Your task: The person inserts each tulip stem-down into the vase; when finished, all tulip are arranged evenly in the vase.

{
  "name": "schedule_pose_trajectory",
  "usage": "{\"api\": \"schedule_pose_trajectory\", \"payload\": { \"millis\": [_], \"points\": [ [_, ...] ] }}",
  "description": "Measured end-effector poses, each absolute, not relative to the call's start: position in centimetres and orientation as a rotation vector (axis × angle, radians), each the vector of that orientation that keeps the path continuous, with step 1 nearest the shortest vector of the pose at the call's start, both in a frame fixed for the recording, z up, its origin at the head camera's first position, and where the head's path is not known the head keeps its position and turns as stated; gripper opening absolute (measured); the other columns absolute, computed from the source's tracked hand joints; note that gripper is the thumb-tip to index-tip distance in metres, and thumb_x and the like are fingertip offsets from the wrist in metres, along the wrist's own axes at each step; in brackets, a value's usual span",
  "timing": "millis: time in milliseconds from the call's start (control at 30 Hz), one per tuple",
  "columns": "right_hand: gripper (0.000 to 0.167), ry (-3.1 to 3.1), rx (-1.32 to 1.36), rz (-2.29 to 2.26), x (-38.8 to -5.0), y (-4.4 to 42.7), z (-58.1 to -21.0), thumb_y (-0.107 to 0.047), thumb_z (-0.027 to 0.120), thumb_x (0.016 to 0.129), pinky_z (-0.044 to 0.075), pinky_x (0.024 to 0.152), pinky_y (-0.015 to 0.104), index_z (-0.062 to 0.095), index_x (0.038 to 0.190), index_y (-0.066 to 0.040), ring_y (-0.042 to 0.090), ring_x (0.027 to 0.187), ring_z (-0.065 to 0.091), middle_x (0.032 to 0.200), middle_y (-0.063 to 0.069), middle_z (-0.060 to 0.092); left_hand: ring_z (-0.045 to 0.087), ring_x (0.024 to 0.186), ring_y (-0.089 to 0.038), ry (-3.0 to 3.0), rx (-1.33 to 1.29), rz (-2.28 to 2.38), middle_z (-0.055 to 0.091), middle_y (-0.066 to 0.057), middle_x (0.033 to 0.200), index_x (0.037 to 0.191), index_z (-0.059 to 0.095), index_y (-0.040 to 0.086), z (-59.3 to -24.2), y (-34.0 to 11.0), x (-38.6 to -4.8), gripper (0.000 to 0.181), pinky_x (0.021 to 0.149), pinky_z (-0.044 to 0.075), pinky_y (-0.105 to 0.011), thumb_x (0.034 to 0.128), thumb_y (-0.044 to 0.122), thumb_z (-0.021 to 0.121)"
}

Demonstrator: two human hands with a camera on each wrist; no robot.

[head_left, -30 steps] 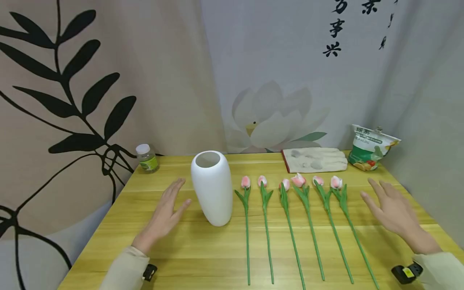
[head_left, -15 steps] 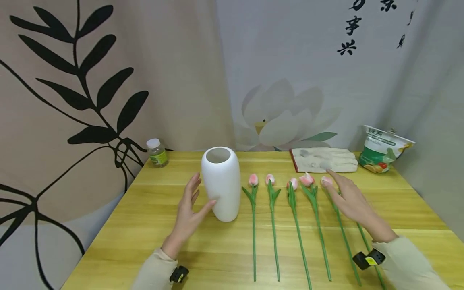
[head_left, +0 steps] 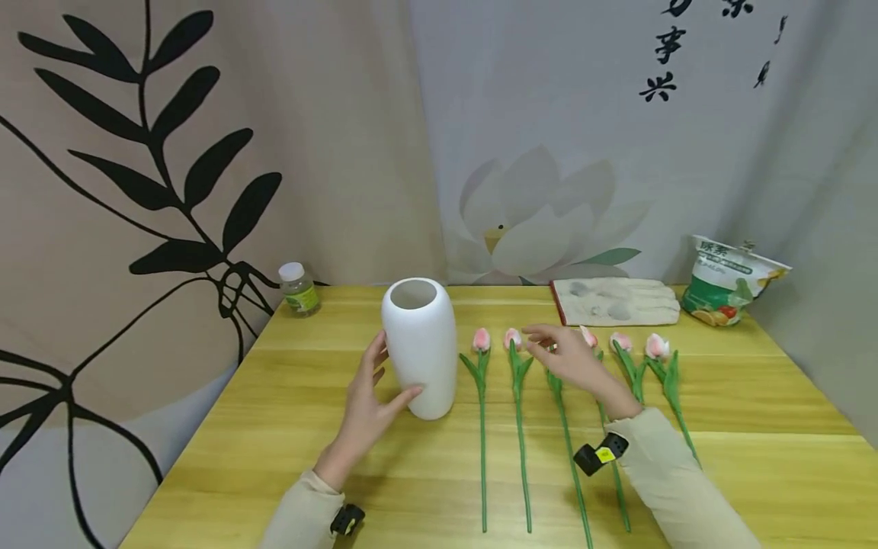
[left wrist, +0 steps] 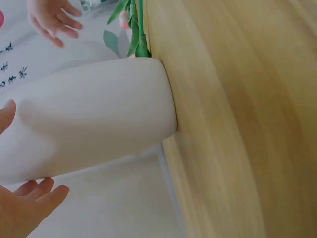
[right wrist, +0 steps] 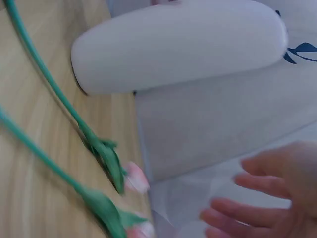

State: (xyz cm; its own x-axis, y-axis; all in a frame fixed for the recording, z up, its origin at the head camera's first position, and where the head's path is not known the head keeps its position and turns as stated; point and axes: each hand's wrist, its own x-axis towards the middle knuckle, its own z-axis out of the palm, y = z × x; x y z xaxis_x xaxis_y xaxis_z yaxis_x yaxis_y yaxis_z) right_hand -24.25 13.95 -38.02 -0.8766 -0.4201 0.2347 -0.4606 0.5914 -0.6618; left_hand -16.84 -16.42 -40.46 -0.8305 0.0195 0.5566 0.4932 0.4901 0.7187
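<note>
A white vase [head_left: 420, 351] stands upright on the table. My left hand [head_left: 363, 415] holds its left side, thumb across the front and fingertips at the far edge; in the left wrist view, fingers [left wrist: 42, 196] meet the vase wall. To its right several pink artificial tulips lie in a row with green stems towards me, the nearest tulip [head_left: 482, 404] beside the vase. Over the middle of the row hovers my right hand [head_left: 565, 358], fingers loosely bent and holding nothing; it hides part of the third and fourth blooms. Two tulips [right wrist: 101, 148] show in the right wrist view.
White work gloves [head_left: 617, 301] lie at the back edge of the wooden table [head_left: 226, 457]. A green-and-white snack bag [head_left: 727, 282] stands at the back right. A small lidded bottle [head_left: 299, 290] is at the back left. Printed curtain hangs behind.
My right hand has swept left from the right side of the table to above the middle tulips. The left hand has come right onto the vase. The head view has shifted slightly.
</note>
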Motion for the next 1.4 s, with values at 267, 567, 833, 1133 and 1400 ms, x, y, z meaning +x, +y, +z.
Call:
{"api": "schedule_pose_trajectory", "payload": {
  "millis": [267,567,833,1133,1400],
  "points": [
    [0.029,-2.970,0.952,1.163,-25.5,8.9,-41.3,-0.011,0.057,0.085,0.053,0.064,0.030,0.060,0.111,0.000,0.026,0.084,0.063,0.100,0.019,0.064,0.047,0.116,-0.033,-2.219,-0.410,-1.249,0.036,-0.010,0.138,0.140,0.022,0.019,-40.4,-16.4,-17.0,0.094,0.087,0.047,-0.052,0.0655,0.011,0.078],
    [0.026,-2.911,0.953,1.266,-26.2,5.9,-44.9,-0.003,0.061,0.078,0.020,0.036,0.016,0.062,0.103,0.005,0.004,0.038,0.025,0.046,-0.006,0.031,0.048,0.114,-0.034,-2.216,-0.411,-1.230,0.037,-0.013,0.137,0.140,0.023,0.015,-40.6,-16.2,-17.1,0.092,0.083,0.050,-0.049,0.0657,0.009,0.077],
    [0.023,-2.899,0.722,1.273,-25.9,5.1,-45.4,0.003,0.062,0.073,0.025,0.036,0.018,0.066,0.096,0.002,0.007,0.040,0.032,0.050,0.004,0.048,0.048,0.113,-0.036,-2.210,-0.430,-1.223,0.036,-0.014,0.137,0.140,0.022,0.015,-40.7,-16.2,-17.2,0.092,0.081,0.051,-0.049,0.0658,0.010,0.077],
    [0.026,-2.838,0.483,1.426,-25.1,5.2,-44.9,-0.004,0.064,0.077,0.048,0.060,0.024,0.065,0.104,-0.004,0.014,0.074,0.056,0.093,0.009,0.065,0.048,0.114,-0.035,-2.211,-0.427,-1.235,0.035,-0.014,0.137,0.140,0.021,0.016,-40.6,-16.2,-17.2,0.093,0.082,0.051,-0.047,0.0659,0.008,0.077],
    [0.029,-2.603,0.535,1.595,-24.9,5.4,-43.0,-0.003,0.063,0.078,0.048,0.057,0.020,0.064,0.107,-0.005,0.012,0.070,0.055,0.098,0.013,0.065,0.047,0.115,-0.036,-2.193,-0.433,-1.275,0.034,-0.014,0.137,0.140,0.021,0.016,-40.7,-16.2,-17.3,0.093,0.081,0.052,-0.046,0.0659,0.007,0.076]
  ]
}}
